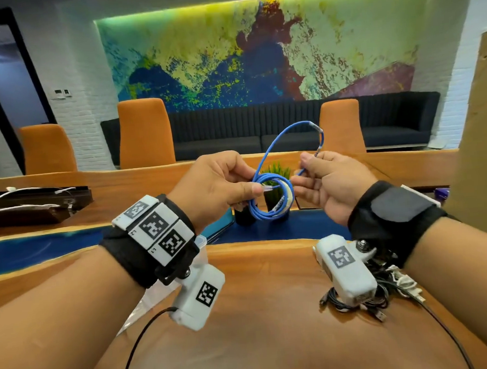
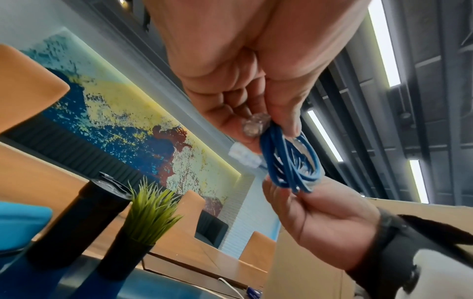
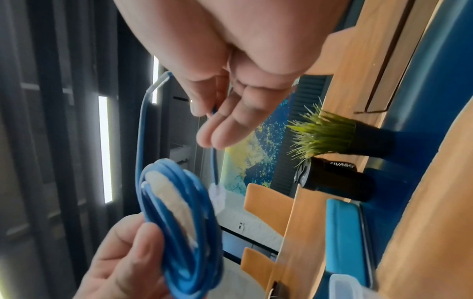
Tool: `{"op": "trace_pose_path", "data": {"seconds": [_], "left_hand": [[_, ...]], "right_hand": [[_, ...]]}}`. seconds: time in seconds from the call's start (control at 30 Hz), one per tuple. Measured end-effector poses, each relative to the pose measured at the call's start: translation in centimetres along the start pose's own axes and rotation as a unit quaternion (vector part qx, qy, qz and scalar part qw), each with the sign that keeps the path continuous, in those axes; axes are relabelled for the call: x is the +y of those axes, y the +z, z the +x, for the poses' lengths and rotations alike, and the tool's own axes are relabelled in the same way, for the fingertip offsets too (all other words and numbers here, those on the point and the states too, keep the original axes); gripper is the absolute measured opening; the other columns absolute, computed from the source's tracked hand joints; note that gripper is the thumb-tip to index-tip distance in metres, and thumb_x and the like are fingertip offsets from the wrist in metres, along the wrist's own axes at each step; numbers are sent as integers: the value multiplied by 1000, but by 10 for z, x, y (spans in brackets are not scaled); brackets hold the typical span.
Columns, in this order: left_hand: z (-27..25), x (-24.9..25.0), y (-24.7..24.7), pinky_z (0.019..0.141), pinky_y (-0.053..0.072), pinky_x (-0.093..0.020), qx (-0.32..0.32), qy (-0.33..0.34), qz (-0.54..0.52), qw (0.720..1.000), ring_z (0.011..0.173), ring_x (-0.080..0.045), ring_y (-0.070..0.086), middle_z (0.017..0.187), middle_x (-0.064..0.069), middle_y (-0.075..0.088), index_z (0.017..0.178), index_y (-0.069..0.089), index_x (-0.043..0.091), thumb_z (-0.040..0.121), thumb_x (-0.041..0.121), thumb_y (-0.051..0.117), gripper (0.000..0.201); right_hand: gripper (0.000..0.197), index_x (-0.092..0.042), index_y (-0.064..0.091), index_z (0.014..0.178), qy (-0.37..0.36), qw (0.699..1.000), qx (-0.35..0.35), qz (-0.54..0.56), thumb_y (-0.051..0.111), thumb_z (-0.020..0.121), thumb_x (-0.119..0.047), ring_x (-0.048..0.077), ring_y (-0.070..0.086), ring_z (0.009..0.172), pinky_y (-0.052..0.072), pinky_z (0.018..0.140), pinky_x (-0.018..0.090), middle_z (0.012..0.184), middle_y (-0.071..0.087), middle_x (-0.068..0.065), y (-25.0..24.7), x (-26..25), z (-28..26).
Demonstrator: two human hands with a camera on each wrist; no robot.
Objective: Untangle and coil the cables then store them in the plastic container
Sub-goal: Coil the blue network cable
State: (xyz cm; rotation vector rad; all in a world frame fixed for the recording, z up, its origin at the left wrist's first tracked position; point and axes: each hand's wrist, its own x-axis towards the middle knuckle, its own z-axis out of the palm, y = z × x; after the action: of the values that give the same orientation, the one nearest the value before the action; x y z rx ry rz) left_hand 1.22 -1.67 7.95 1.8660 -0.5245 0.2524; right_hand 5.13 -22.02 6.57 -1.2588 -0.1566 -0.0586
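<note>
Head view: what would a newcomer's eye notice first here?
The blue cable, coiled in mid-air at the centre: the left hand grips the coil and the right hand pinches its loose end. Behind them a colourful mural fills the far wall, above a dark sofa.

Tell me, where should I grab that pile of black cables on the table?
Probably grab the black cables around the thick middle of the bundle, coming from above. They lie in a loose heap on the table with plugs trailing out, so pulling an end would likely tighten the tangle.
</note>
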Motion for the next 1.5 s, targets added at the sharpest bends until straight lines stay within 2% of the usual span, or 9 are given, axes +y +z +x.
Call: {"op": "trace_pose_path", "data": {"seconds": [0.3, 0.43, 0.53, 0.7, 0.87, 1.07, 1.17, 1.3, 1.5], "left_hand": [[-4, 12, -8, 57, 53, -29, -61, -1, -109, 992, 68, -23, 70, 85, -19, 74, 82, 60, 9, 69, 8, 76, 21], [-4, 10, 1, 61, 56, -32, -87, 2, -175, 981, 72, -22, 72, 84, -13, 75, 85, 59, 7, 73, 2, 75, 20], [-1, 10, 4, 70, 56, -40, -55, 35, -191, 979, 72, -24, 73, 82, -14, 75, 84, 60, 8, 74, -3, 74, 20], [6, 14, 7, 58, 55, -29, 5, 93, -94, 991, 67, -19, 68, 79, -5, 74, 82, 56, 5, 77, -9, 72, 22], [9, 9, 17, 58, 50, -19, 41, 116, 1, 992, 67, -7, 68, 80, -4, 71, 82, 59, 5, 81, -12, 69, 20], [22, 6, 5, 53, 46, -16, 128, 108, 70, 983, 59, -8, 62, 78, -12, 69, 77, 57, 17, 81, -7, 73, 29], [27, 8, -26, 52, 46, -16, 160, 96, 121, 975, 54, -3, 59, 76, -10, 68, 78, 58, 18, 80, -3, 75, 27], [24, 9, -33, 58, 51, -22, 132, 73, 202, 968, 61, -11, 63, 80, -6, 71, 83, 63, 14, 79, 3, 79, 20], [15, 21, -1, 49, 50, -22, 122, -31, -75, 989, 52, -13, 65, 73, -16, 69, 88, 58, 3, 84, -7, 70, 15]], "right_hand": [[17, -9, 60, 87, 79, 982, -97, 138, 61, 87, -26, 4, 57, 48, 52, 45, 17, 65, 61, 1, -6, -2, -11], [51, 2, 61, 117, 136, 956, -177, 188, 69, 77, -29, 11, 65, 67, 56, 66, 21, 84, 67, 8, 6, 10, -22], [27, -11, 72, 93, 154, 949, -214, 171, 60, 86, -35, 13, 61, 71, 50, 62, 25, 88, 64, 4, 13, 12, -31], [45, -17, 68, 85, 168, 933, -291, 129, 55, 83, -60, 22, 52, 85, 39, 70, 36, 96, 59, 5, 4, 9, -39], [9, -18, 60, 87, 129, 952, -275, 20, 67, 81, -16, 18, 64, 71, 54, 59, 27, 87, 61, 9, 5, 2, -50], [41, -18, 57, 117, 63, 964, -204, -157, 64, 84, 5, 19, 62, 59, 51, 45, 22, 72, 61, 13, -12, -10, -53], [17, -17, 66, 91, -31, 894, -107, -434, 66, 86, -1, 15, 66, 56, 52, 48, 24, 71, 66, 7, -45, -24, -47], [18, -28, 63, 75, -142, 708, 21, -692, 65, 89, -17, 13, 61, 63, 48, 57, 25, 69, 63, -7, -73, -45, -32], [13, -28, 69, 86, -182, 604, 38, -775, 58, 92, -31, 17, 49, 85, 42, 72, 29, 88, 51, -5, -59, -27, -13]]}}
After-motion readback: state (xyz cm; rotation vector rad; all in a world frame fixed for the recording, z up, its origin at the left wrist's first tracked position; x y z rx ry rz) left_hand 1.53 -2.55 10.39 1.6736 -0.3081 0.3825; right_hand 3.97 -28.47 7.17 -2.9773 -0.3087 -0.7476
